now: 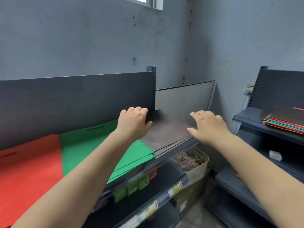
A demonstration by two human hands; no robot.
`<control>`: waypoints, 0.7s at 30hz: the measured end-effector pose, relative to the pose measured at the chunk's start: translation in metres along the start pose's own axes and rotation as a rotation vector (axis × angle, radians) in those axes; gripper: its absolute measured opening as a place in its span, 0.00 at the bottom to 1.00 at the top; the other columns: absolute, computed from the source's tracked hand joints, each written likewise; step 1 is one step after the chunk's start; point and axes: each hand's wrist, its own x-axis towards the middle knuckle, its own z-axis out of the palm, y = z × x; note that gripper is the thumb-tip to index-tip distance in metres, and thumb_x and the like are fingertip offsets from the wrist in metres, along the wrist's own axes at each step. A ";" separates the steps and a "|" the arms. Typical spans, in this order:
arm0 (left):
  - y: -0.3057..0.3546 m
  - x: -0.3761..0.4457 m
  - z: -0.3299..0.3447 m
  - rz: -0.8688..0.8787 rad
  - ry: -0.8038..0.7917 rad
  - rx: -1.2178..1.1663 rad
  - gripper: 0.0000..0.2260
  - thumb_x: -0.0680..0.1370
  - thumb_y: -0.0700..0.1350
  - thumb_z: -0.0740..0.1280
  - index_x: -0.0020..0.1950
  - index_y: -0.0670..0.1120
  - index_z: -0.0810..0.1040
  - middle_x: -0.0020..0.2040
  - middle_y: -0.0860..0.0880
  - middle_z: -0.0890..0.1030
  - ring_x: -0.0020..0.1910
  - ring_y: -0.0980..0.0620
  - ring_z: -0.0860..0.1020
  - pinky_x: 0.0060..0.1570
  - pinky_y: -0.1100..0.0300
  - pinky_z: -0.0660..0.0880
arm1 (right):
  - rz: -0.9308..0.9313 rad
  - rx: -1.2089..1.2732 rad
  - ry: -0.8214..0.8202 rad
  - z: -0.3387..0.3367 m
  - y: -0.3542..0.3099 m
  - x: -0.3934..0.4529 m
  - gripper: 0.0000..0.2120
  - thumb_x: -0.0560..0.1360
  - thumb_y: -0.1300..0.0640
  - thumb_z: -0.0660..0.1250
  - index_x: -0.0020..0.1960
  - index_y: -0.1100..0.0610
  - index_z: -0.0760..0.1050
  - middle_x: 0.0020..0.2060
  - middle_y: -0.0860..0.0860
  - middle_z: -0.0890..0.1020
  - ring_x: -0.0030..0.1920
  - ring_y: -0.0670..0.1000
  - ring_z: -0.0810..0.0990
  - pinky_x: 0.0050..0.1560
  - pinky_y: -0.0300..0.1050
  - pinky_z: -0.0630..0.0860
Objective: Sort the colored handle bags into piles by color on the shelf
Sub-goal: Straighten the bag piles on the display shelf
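Three flat piles of handle bags lie side by side on the dark shelf: a red pile at the left, a green pile in the middle and a dark brown pile at the right end. My left hand rests on the brown pile's left far corner, fingers curled over its edge. At the pile's right edge my right hand touches it with fingers spread and nearly straight. A mixed stack of colored bags sits on another shelf at the far right.
A dark back panel rises behind the piles, with a grey wall beyond. Below the shelf are lower shelves with green boxes and price labels. A beige bin of small items stands under the shelf's right end. A white object lies on the right rack.
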 end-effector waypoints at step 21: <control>0.381 0.208 0.097 0.590 -0.068 -0.278 0.19 0.79 0.56 0.59 0.66 0.49 0.69 0.65 0.49 0.74 0.64 0.45 0.71 0.59 0.52 0.66 | 0.623 -0.231 -0.118 0.042 0.342 -0.052 0.25 0.78 0.42 0.57 0.71 0.52 0.64 0.65 0.50 0.71 0.66 0.54 0.68 0.61 0.51 0.66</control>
